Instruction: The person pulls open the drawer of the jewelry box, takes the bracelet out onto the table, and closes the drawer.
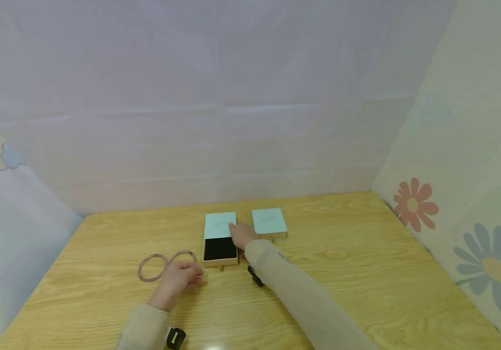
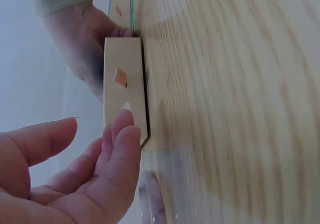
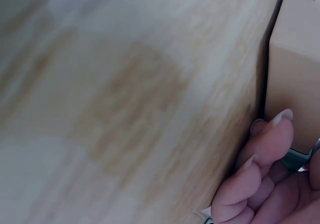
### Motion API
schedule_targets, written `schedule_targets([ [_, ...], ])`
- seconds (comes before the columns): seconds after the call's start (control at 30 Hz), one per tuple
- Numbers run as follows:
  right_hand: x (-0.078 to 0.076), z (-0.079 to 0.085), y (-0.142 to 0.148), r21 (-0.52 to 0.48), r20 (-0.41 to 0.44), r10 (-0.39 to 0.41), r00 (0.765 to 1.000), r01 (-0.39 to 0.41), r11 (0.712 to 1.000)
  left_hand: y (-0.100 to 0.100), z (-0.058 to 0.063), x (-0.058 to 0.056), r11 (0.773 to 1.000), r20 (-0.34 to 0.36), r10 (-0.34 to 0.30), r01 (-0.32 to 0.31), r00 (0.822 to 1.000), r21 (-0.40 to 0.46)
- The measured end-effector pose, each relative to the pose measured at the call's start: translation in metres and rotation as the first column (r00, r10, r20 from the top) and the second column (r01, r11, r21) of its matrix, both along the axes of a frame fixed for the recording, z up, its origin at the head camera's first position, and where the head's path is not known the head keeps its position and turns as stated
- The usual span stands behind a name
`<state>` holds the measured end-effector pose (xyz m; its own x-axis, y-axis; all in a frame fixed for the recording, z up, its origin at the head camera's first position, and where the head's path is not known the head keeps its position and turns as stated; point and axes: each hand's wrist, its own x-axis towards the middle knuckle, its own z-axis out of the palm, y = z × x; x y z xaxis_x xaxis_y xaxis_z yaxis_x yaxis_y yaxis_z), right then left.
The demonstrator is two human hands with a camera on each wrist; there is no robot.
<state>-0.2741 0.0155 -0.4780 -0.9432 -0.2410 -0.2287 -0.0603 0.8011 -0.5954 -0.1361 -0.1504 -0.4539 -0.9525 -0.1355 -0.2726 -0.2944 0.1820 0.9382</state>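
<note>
A small drawer box with a pale blue sleeve (image 1: 220,224) lies mid-table, its drawer (image 1: 221,263) slid partway out to show a black lining. My right hand (image 1: 243,236) grips the box's right side, with the thumb over the sleeve's top; the right wrist view shows fingers (image 3: 270,141) against the beige side wall. To the left and nearer, my left hand (image 1: 181,276) is just off the drawer front, thumb and fingers apart, holding nothing. A brown pull tab (image 2: 120,77) sits on that front. Two pinkish bangles lie by the left hand, a left one (image 1: 139,270) and a right one (image 1: 183,252).
A second pale blue box (image 1: 269,221), closed, lies right of the first, beyond the right hand. The wooden table (image 1: 364,272) meets a pale cloth wall (image 1: 233,146) at the back, and a flower-printed cloth (image 1: 474,233) hangs on the right.
</note>
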Motion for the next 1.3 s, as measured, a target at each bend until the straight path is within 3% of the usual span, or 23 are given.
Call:
schedule_targets([
  [0.43,0.0,0.001,0.001,-0.001,0.019,-0.005,1.0,0.005,1.0,0.017,-0.008,-0.005,0.993,0.018,-0.052,0.05,0.998,0.103],
  [0.8,-0.003,0.002,0.0,0.037,0.021,-0.011,1.0,0.01,0.999,0.024,-0.017,-0.009,0.961,0.064,-0.088,0.068,0.994,0.269],
  [1.1,0.0,0.005,0.003,0.015,0.031,-0.013,0.999,0.012,1.0,0.03,-0.017,-0.016,0.922,0.116,-0.045,-0.004,0.992,0.387],
  [1.3,0.002,0.006,0.002,0.025,0.038,-0.012,0.999,0.011,1.0,0.033,-0.018,-0.018,0.912,0.126,-0.004,-0.048,0.992,0.407],
])
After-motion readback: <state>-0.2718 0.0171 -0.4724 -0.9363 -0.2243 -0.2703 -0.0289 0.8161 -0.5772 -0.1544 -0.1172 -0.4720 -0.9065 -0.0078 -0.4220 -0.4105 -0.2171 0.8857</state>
